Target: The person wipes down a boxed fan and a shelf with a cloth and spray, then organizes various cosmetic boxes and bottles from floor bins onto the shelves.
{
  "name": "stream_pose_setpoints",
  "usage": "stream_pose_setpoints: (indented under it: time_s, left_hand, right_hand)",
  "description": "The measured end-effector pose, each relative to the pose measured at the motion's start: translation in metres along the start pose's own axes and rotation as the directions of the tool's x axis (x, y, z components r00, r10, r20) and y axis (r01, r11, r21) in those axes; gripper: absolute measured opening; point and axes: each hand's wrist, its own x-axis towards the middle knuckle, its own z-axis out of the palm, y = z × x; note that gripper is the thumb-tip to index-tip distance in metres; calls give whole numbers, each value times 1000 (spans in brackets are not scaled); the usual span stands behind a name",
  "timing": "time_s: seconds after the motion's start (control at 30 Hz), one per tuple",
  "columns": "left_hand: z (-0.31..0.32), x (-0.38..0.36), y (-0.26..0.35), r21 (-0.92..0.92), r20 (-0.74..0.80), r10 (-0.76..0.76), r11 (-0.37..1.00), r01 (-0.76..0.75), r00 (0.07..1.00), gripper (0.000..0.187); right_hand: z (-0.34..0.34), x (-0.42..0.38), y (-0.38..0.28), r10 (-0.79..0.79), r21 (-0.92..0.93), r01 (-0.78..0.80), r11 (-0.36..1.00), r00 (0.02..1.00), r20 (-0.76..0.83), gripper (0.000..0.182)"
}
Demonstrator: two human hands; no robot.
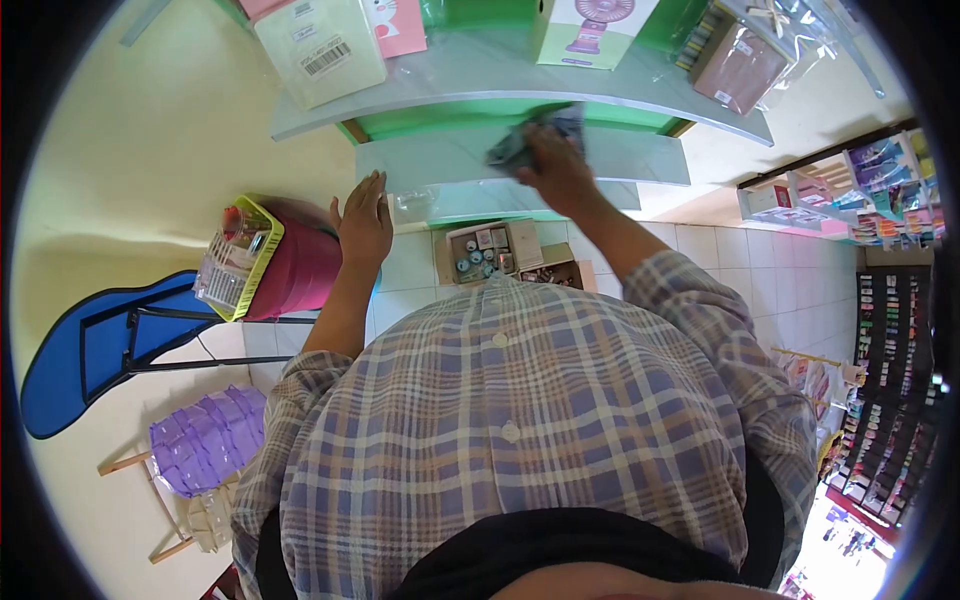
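Note:
My right hand (562,178) grips a crumpled dark grey cloth (512,150), pressed over the right half of a pale marble-look shelf (420,155). Part of the cloth bunches up above the knuckles and is blurred. At the left end of the same shelf is my left hand (364,218), fingers stretched out and holding nothing, its fingertips close to the shelf's edge. A clear plastic packet (415,204) lies on the lower shelf, just right of the left hand.
Above, an upper shelf (460,95) bears a fan box (592,32), a barcoded box (322,58) and a wrapped brown box (738,70). Cardboard boxes (525,240) of small goods sit below. A pink bin (305,262) and blue folding chair (75,365) stand left.

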Motion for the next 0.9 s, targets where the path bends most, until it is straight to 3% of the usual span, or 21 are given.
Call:
stream_pose_setpoints:
  time_s: [0.13, 0.23, 0.3, 0.33, 0.4, 0.43, 0.47, 0.53, 0.6, 0.67, 0.8, 0.9]
  left_hand:
    - [4, 1, -4, -27, 1, -3, 1000, 3, 1000, 33]
    - [7, 3, -8, -79, 18, 18, 997, -17, 1000, 34]
    - [16, 3, -16, -327, -65, 96, 938, -112, 993, 37]
    - [15, 1, -15, -331, -66, 95, 937, -112, 993, 37]
    - [13, 1, -10, -293, -78, 128, 945, -145, 989, 40]
    - [14, 3, -5, -297, -81, 136, 942, -155, 987, 40]
    - [15, 3, -4, -287, -91, 122, 947, -143, 988, 41]
    - [14, -4, -9, -288, -86, 125, 946, -145, 988, 42]
    - [11, -2, -10, -267, -82, 127, 953, -145, 989, 40]
    - [9, -2, -11, -224, -50, 135, 964, -143, 990, 41]
    - [2, -6, -9, -100, -34, 181, 978, -184, 983, 44]
    - [4, -8, -12, -102, -25, 197, 975, -199, 980, 46]
  right_hand:
    - [-36, -37, 57, 121, -110, -119, 987, 992, 17, 65]
    - [-41, -51, 75, 97, -157, -88, 984, 994, 51, 61]
    - [-27, -51, 77, 85, -191, -86, 978, 996, -12, 60]
    - [-24, -51, 72, 86, -196, -87, 977, 996, -11, 60]
    - [-8, -40, 55, 42, -297, -35, 954, 999, 17, 59]
    - [2, -34, 49, -27, -326, 8, 945, 998, -56, 60]
    - [13, -27, 38, -100, -272, 64, 960, 988, -120, 59]
    - [13, -4, -12, -128, -145, 124, 982, 992, -14, 57]
    - [35, 1, -43, -172, -220, 161, 962, 985, -30, 60]
    - [32, -3, -55, -102, -116, 92, 989, 991, -82, 62]
    - [10, -29, -13, -60, -234, 37, 971, 994, -93, 66]
    - [0, -56, 56, -89, -329, 26, 944, 980, -179, 63]
